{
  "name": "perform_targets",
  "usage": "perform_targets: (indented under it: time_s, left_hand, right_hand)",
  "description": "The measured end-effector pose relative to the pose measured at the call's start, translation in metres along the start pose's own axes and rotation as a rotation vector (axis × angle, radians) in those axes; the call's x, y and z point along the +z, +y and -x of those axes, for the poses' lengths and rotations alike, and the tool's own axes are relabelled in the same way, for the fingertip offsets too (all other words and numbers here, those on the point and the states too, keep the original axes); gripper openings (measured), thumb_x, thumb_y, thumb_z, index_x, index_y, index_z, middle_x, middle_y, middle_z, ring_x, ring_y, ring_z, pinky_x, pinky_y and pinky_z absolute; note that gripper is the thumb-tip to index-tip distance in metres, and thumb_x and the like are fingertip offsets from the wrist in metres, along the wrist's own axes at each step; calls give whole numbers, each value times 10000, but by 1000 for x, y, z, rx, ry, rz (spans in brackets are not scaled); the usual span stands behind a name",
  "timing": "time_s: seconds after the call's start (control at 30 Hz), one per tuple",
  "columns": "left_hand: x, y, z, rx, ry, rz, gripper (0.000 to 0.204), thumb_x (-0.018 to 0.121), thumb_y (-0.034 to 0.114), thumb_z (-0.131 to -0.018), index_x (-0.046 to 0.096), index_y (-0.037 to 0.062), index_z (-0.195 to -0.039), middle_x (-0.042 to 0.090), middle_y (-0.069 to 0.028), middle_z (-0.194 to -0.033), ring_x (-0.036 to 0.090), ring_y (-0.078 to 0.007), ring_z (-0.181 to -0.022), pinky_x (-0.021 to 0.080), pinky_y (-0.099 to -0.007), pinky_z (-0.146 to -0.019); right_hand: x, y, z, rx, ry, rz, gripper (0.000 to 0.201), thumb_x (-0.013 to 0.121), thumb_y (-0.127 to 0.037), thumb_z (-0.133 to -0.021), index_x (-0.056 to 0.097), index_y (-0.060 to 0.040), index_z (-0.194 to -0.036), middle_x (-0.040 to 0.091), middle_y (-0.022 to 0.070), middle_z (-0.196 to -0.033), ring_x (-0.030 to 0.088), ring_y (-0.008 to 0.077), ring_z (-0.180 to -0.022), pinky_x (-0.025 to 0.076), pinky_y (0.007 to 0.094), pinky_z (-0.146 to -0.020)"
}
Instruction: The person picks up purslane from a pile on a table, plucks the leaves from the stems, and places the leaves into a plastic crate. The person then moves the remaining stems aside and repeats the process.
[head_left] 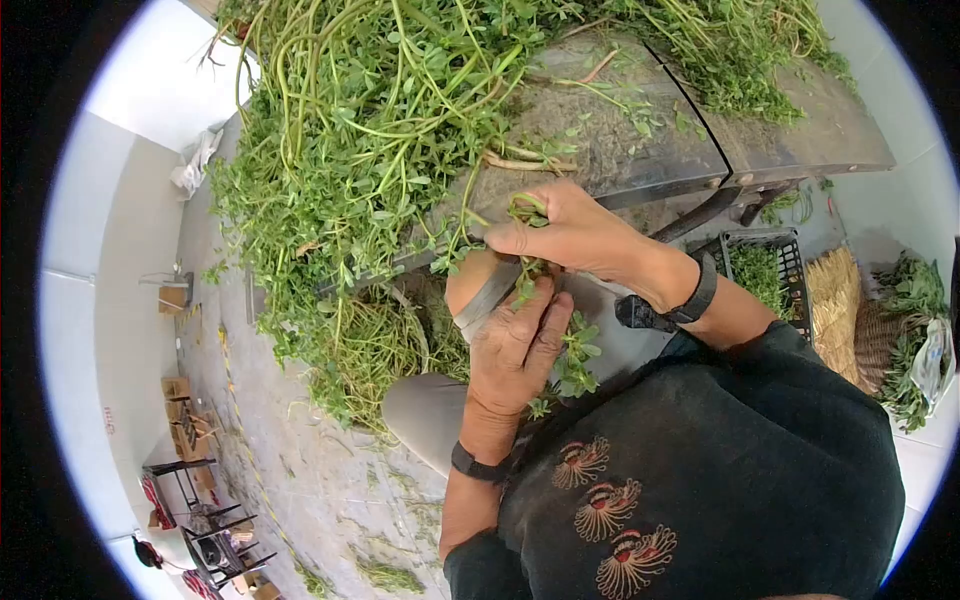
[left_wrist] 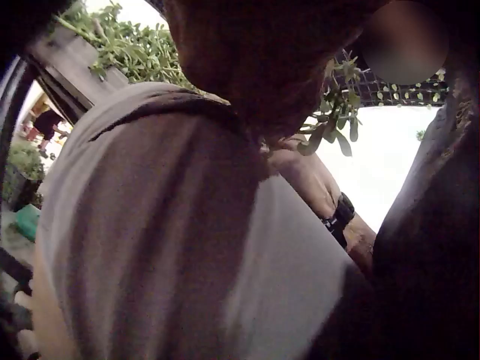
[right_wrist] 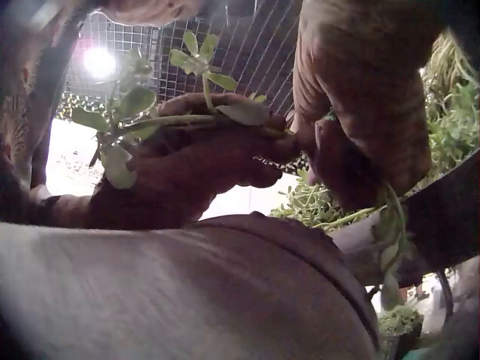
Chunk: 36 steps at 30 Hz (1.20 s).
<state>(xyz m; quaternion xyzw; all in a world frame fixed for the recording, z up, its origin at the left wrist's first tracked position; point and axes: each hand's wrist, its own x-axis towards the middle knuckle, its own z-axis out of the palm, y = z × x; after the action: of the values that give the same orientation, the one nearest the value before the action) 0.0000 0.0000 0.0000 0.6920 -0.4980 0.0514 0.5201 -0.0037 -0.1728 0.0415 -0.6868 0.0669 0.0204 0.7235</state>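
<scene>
My right hand (head_left: 590,240) pinches a looped green stem (head_left: 527,208) between thumb and fingers, right above my left hand (head_left: 512,350). In the right wrist view the left hand's thumb and fingers hold a leafy purslane sprig (right_wrist: 176,120), its fleshy leaves spreading toward the wrist. More of its leaves (head_left: 575,360) show beside the left hand in the head view. Another leafy stem (right_wrist: 394,240) hangs down below the right hand. Both hands are close together above a grey trouser leg (head_left: 425,415). A big heap of purslane (head_left: 350,150) lies just beyond them.
The heap spills over the edge of a soil-covered table (head_left: 620,120). A black crate (head_left: 765,240) of greens stands at the right, beside a straw broom (head_left: 835,300). Loose stems lie on the floor (head_left: 330,490). Chairs (head_left: 205,530) and boxes are at the far left.
</scene>
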Motion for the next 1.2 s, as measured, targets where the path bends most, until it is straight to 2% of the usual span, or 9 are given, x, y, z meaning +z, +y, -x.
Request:
perform_targets:
  time_s: [0.07,0.23,0.33,0.4,0.67,0.97,1.03,1.17,1.2]
  left_hand:
    - [-4,6,-2,254,-59,-455,368,666,-18,-723,631,52,-1083,585,-151,-1128,597,-321,-976,491,-385,-826]
    - [-9,9,8,87,191,-419,329,615,-59,-729,632,16,-1050,592,-150,-1046,600,-301,-933,500,-362,-774]
    - [-18,14,-1,-344,389,-273,254,536,16,-860,608,20,-1103,601,-96,-1021,594,-187,-911,487,-302,-778]
    - [-19,12,-6,-569,431,350,214,537,84,-895,603,-27,-1067,594,-44,-934,569,-122,-851,473,-255,-702]
    - [-22,8,1,-636,554,584,183,564,144,-906,612,-24,-853,589,-25,-757,451,-54,-587,360,-194,-519]
    - [-18,25,9,-633,517,547,140,557,118,-907,598,-7,-859,600,-42,-758,476,-69,-573,382,-193,-512]
    - [-15,27,10,-616,477,471,136,557,116,-907,594,-2,-852,594,-35,-747,475,-65,-575,384,-191,-515]
    - [-28,17,23,-651,628,593,164,556,148,-913,589,4,-843,584,-27,-726,489,-60,-572,396,-188,-502]
    - [-38,15,25,-655,690,591,167,560,155,-911,590,4,-847,590,-33,-729,505,-66,-571,406,-189,-488]
  right_hand:
    - [0,-3,-1,-129,-48,137,344,676,-334,-814,647,5,-864,488,-44,-595,403,29,-517,299,225,-427]
    - [-3,0,-3,-84,-154,271,326,638,-321,-844,654,-4,-922,484,-53,-588,385,22,-485,297,211,-419]
    - [1,-2,0,-67,-284,329,347,630,-323,-850,648,-26,-1029,491,-49,-594,384,17,-479,302,201,-419]
    - [8,-4,4,-51,-389,262,347,652,-341,-820,660,-9,-920,476,-18,-546,411,42,-475,329,225,-418]
    - [6,2,8,-162,-467,266,288,712,-297,-784,622,-25,-754,501,-28,-560,431,46,-437,324,207,-408]
    - [17,5,20,-35,-433,157,219,684,-196,-785,560,-25,-727,511,9,-560,518,100,-451,371,253,-426]
    - [16,10,17,-726,-355,466,125,646,-80,-733,538,-17,-731,517,73,-579,535,195,-478,395,298,-468]
    - [22,11,43,-833,-441,444,102,617,-11,-683,554,-22,-763,538,113,-600,516,335,-566,418,329,-527]
    - [23,13,44,-1028,-351,529,82,628,-11,-715,583,-35,-779,569,79,-613,553,254,-520,417,300,-494]
